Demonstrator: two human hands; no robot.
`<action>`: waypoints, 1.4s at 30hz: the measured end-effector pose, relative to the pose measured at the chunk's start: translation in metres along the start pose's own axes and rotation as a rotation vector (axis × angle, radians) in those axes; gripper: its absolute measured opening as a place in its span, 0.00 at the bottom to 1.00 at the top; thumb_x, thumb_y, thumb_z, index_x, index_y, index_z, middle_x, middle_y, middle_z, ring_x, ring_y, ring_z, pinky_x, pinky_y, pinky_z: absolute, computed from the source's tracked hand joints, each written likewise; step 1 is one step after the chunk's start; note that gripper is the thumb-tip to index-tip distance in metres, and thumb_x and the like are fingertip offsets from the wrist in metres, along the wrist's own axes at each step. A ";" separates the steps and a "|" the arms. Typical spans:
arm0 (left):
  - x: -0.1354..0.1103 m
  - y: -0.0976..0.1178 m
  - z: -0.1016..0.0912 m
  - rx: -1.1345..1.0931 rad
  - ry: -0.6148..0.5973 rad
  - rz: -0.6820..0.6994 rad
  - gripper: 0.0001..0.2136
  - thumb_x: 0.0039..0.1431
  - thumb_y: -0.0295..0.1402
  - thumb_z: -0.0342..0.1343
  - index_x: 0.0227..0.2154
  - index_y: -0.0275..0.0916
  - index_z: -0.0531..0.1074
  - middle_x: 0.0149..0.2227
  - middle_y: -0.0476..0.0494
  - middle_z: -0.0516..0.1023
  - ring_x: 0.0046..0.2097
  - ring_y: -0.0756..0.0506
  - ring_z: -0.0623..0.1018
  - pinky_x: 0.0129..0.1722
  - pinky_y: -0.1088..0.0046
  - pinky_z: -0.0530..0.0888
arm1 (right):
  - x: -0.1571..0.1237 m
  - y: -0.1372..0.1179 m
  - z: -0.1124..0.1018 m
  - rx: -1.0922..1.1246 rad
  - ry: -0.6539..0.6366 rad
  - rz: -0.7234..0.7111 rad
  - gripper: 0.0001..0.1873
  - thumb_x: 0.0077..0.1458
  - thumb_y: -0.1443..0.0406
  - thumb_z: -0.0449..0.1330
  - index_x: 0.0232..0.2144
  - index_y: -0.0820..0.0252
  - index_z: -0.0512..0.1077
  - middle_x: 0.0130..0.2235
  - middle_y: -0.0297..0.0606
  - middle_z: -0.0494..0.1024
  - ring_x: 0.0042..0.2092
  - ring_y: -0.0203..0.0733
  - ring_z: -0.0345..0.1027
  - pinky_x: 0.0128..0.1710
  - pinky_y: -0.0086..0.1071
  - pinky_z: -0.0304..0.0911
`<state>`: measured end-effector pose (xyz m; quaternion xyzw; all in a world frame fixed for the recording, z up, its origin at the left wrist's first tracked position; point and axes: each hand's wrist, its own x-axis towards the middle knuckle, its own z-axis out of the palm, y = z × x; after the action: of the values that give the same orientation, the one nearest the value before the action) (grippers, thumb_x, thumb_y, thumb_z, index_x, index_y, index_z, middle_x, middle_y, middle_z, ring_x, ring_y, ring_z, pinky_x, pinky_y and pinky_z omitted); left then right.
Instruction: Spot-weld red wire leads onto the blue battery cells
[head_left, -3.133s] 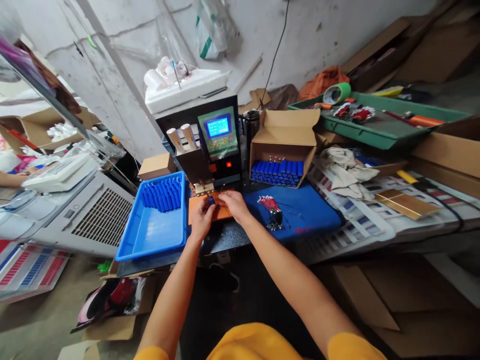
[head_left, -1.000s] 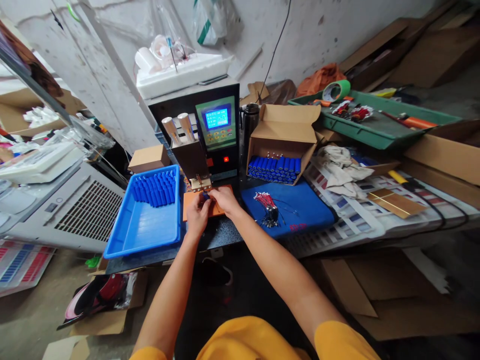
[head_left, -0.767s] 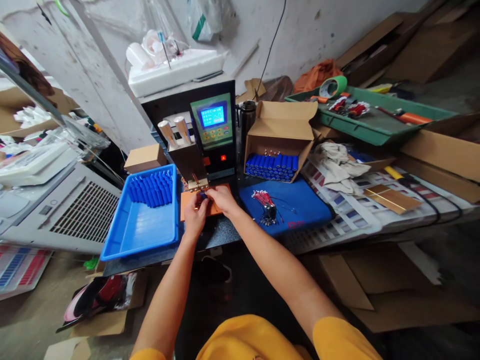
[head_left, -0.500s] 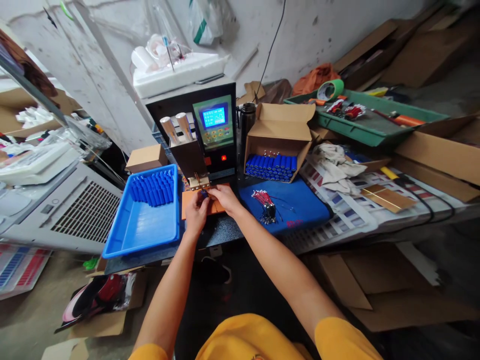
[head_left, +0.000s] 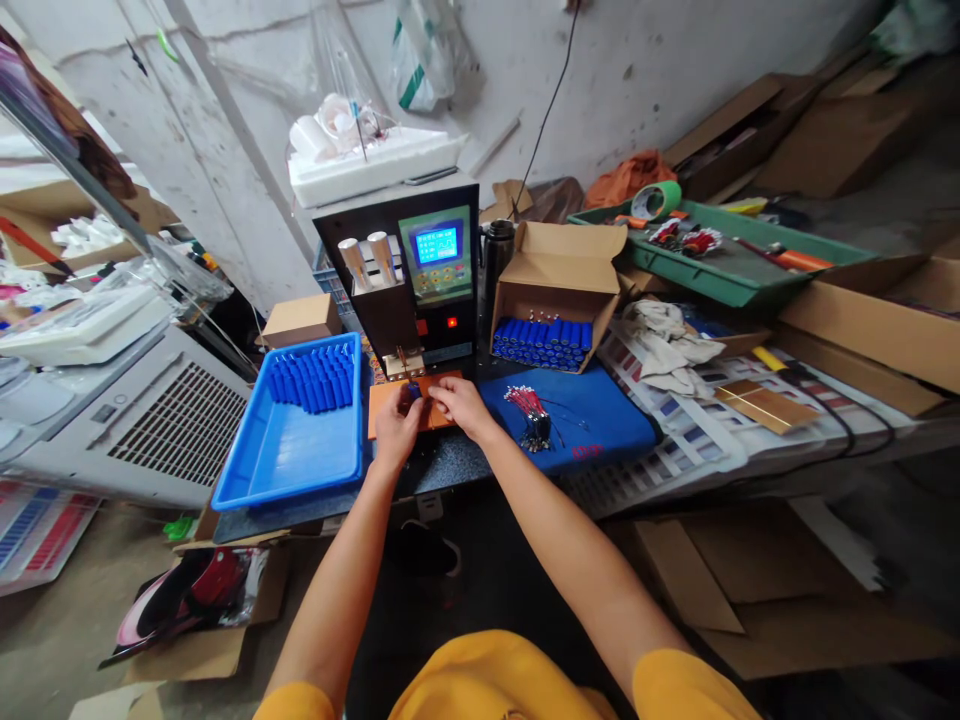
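My left hand [head_left: 397, 428] is closed around a blue cylindrical battery cell [head_left: 414, 390], below the copper-coloured electrode tips [head_left: 403, 358] of a black spot welder [head_left: 469, 280]. Just right of the cell, my right hand [head_left: 460, 406] is pinched, a small gap from the left fingers. Whatever its fingertips hold is too small to make out. Both hands are over an orange plate [head_left: 384, 400] at the foot of the welder. A bundle of red and black wires [head_left: 534, 420] lies on the blue mat [head_left: 600, 415] to the right.
On the left stands a blue tray [head_left: 289, 480] with rows of blue cells at its far end. An open cardboard box [head_left: 562, 255] of blue cells is behind the mat. Farther right are a green tray [head_left: 739, 290], a whitish cloth [head_left: 664, 340] and a dark bottle [head_left: 498, 250].
The view has shifted slightly. My right hand has drawn away to the right from my left fingers, and the cell sits a little off the electrode tips.
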<state>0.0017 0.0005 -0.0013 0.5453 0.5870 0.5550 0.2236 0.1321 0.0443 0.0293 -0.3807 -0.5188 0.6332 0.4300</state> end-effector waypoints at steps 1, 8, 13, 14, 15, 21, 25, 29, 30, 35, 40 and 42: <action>0.000 0.000 -0.001 -0.024 0.005 0.008 0.13 0.58 0.38 0.57 0.43 0.38 0.74 0.38 0.43 0.80 0.39 0.46 0.79 0.42 0.68 0.75 | 0.000 -0.001 0.000 0.011 -0.005 0.011 0.17 0.44 0.58 0.64 0.18 0.58 0.61 0.15 0.25 0.61 0.17 0.27 0.48 0.16 0.23 0.42; -0.022 -0.005 -0.017 0.133 0.109 0.107 0.11 0.60 0.39 0.56 0.39 0.38 0.76 0.37 0.41 0.78 0.38 0.45 0.78 0.40 0.67 0.73 | 0.002 -0.004 -0.001 0.126 -0.015 0.099 0.15 0.42 0.59 0.64 0.17 0.60 0.64 0.15 0.27 0.63 0.17 0.27 0.51 0.15 0.23 0.42; -0.038 -0.002 -0.010 0.421 0.022 0.279 0.08 0.57 0.38 0.59 0.34 0.41 0.78 0.32 0.43 0.76 0.39 0.43 0.75 0.45 0.62 0.69 | 0.005 -0.002 -0.002 0.184 -0.012 0.106 0.15 0.40 0.59 0.65 0.17 0.60 0.64 0.16 0.28 0.65 0.17 0.27 0.53 0.16 0.23 0.42; -0.038 -0.001 -0.007 0.447 0.031 0.278 0.07 0.58 0.38 0.59 0.33 0.41 0.78 0.31 0.43 0.76 0.39 0.42 0.74 0.45 0.62 0.68 | 0.006 -0.002 -0.002 0.187 -0.011 0.111 0.15 0.40 0.59 0.65 0.17 0.60 0.64 0.16 0.28 0.64 0.17 0.27 0.53 0.16 0.23 0.42; -0.037 0.000 -0.004 0.459 0.039 0.270 0.07 0.58 0.38 0.58 0.32 0.41 0.78 0.31 0.43 0.75 0.39 0.42 0.74 0.45 0.62 0.68 | 0.006 -0.002 -0.002 0.188 -0.012 0.116 0.15 0.40 0.59 0.65 0.17 0.60 0.64 0.16 0.28 0.64 0.17 0.27 0.52 0.16 0.23 0.43; -0.025 0.001 -0.010 0.451 -0.068 0.222 0.10 0.61 0.38 0.54 0.30 0.40 0.77 0.29 0.43 0.75 0.34 0.43 0.73 0.39 0.65 0.67 | 0.001 -0.002 -0.009 0.060 -0.115 0.036 0.16 0.43 0.55 0.64 0.20 0.60 0.67 0.17 0.29 0.66 0.19 0.29 0.55 0.19 0.25 0.49; -0.015 0.001 -0.023 0.512 -0.123 0.237 0.11 0.62 0.38 0.53 0.31 0.40 0.78 0.30 0.42 0.76 0.33 0.43 0.73 0.38 0.65 0.67 | -0.006 0.006 -0.008 -0.163 -0.171 -0.146 0.12 0.44 0.58 0.65 0.25 0.62 0.72 0.22 0.30 0.71 0.24 0.32 0.60 0.24 0.26 0.55; -0.009 0.003 -0.028 0.571 -0.156 0.294 0.10 0.62 0.36 0.52 0.31 0.40 0.77 0.30 0.41 0.75 0.35 0.42 0.74 0.41 0.65 0.68 | -0.008 0.015 -0.004 -0.310 -0.170 -0.268 0.09 0.47 0.61 0.62 0.24 0.61 0.73 0.25 0.32 0.73 0.28 0.34 0.63 0.29 0.28 0.58; -0.008 0.005 -0.028 0.577 -0.167 0.304 0.09 0.62 0.35 0.52 0.31 0.40 0.77 0.30 0.41 0.75 0.35 0.42 0.74 0.41 0.65 0.68 | -0.008 0.016 -0.003 -0.327 -0.169 -0.281 0.09 0.48 0.61 0.61 0.24 0.61 0.73 0.25 0.33 0.73 0.28 0.35 0.63 0.30 0.28 0.58; -0.013 0.010 -0.031 0.452 -0.163 0.321 0.07 0.60 0.34 0.54 0.33 0.40 0.75 0.34 0.41 0.74 0.39 0.43 0.75 0.43 0.65 0.72 | -0.007 0.015 -0.004 -0.237 -0.127 -0.259 0.10 0.46 0.59 0.62 0.23 0.61 0.72 0.23 0.32 0.72 0.26 0.34 0.61 0.28 0.28 0.56; -0.012 0.002 -0.032 0.295 -0.160 0.315 0.11 0.58 0.35 0.56 0.43 0.41 0.75 0.53 0.37 0.71 0.55 0.40 0.72 0.55 0.59 0.70 | -0.007 0.007 -0.006 -0.016 -0.075 -0.132 0.12 0.43 0.57 0.63 0.21 0.60 0.70 0.16 0.27 0.64 0.20 0.31 0.54 0.21 0.26 0.50; -0.008 -0.003 -0.029 0.264 -0.214 0.284 0.16 0.57 0.37 0.58 0.48 0.42 0.74 0.54 0.37 0.71 0.54 0.40 0.73 0.54 0.59 0.72 | -0.007 0.005 -0.007 0.034 -0.067 -0.093 0.12 0.43 0.57 0.62 0.21 0.60 0.69 0.15 0.26 0.63 0.18 0.30 0.52 0.19 0.25 0.48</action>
<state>-0.0223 -0.0178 0.0010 0.7028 0.5447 0.4383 0.1310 0.1402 0.0391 0.0237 -0.3274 -0.5390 0.6337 0.4479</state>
